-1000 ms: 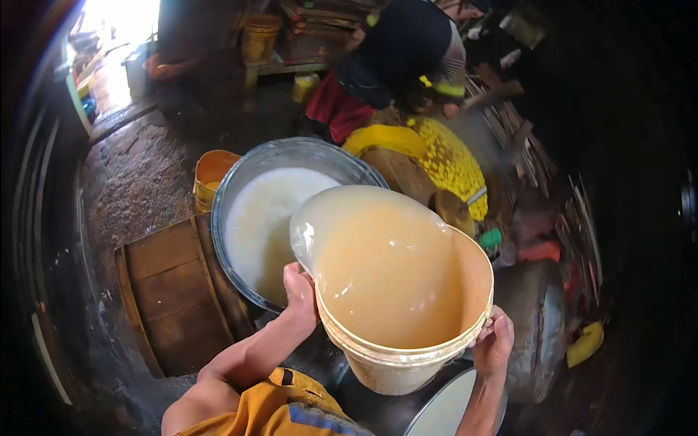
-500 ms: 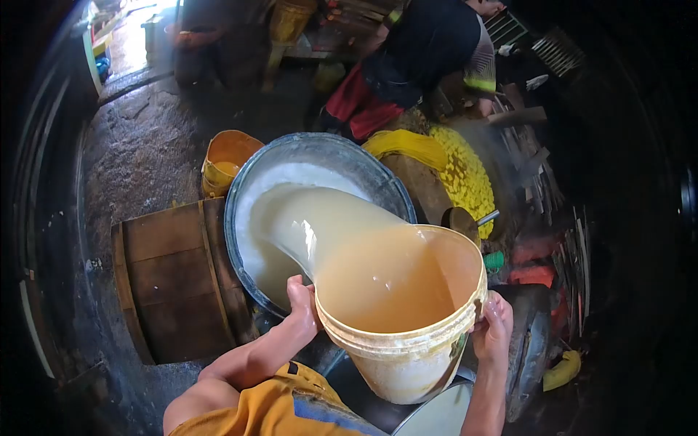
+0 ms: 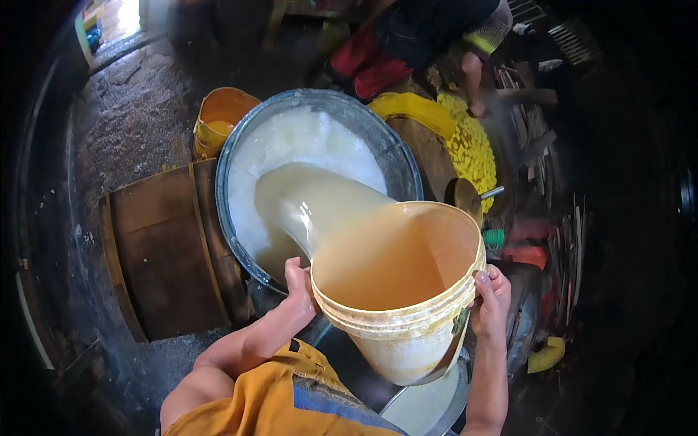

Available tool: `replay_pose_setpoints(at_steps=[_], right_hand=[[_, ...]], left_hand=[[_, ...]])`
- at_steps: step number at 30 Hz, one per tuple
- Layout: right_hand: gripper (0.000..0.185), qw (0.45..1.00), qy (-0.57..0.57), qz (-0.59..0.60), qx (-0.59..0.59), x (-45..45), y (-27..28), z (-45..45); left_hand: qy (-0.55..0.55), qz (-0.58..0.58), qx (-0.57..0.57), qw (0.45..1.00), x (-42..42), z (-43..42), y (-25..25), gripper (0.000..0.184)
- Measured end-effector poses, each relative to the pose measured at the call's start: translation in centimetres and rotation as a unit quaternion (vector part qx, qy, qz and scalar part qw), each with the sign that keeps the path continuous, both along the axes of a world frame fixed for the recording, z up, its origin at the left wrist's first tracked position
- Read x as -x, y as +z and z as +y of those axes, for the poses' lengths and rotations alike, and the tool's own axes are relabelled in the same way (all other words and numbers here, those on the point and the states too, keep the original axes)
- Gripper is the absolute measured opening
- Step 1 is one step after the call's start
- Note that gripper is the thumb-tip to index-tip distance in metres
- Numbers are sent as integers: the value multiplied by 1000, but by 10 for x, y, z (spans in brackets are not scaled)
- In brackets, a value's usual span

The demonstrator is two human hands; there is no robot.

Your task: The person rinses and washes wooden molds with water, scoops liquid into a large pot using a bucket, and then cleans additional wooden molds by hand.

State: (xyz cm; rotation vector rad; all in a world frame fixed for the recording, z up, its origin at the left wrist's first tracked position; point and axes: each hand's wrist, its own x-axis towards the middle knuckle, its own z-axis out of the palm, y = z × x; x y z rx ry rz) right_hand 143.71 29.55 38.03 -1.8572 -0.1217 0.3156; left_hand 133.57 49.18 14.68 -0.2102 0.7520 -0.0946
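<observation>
A worn, off-white plastic bucket (image 3: pixel 396 320) is tilted toward the left between my hands. My left hand (image 3: pixel 298 287) grips its rim beside the pouring side, and my right hand (image 3: pixel 491 298) is closed on the opposite rim. Cloudy, pale liquid (image 3: pixel 313 200) streams over the lip into a large round tub (image 3: pixel 403 156) with a grey-blue wall. White foam (image 3: pixel 283 145) covers much of the liquid in the tub. Below the bucket, part of a round container with pale liquid (image 3: pixel 429 403) shows near my lap.
A slatted wooden lid (image 3: pixel 167 247) lies left of the tub, with a yellow bucket (image 3: pixel 227 109) behind it. Yellow pieces (image 3: pixel 469 152) and a yellow bundle (image 3: pixel 414 112) lie to the right. Another person (image 3: pixel 429 36) bends over there. Wood strips (image 3: pixel 574 254) stand farther right.
The view has tipped down, so most things sit higher. The liquid inside the bucket is lower, and foam covers more of the tub. Beyond the tub, the other person's arm reaches lower over the yellow pieces.
</observation>
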Motion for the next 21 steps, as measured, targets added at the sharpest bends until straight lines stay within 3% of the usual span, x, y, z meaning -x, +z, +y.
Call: replay_pose_setpoints(at_steps=[21], right_hand=[[19,998,-43,-35,-18,3,-12,-1]], left_hand=[[-20,-5,40,999,-2,-3,-10,72]])
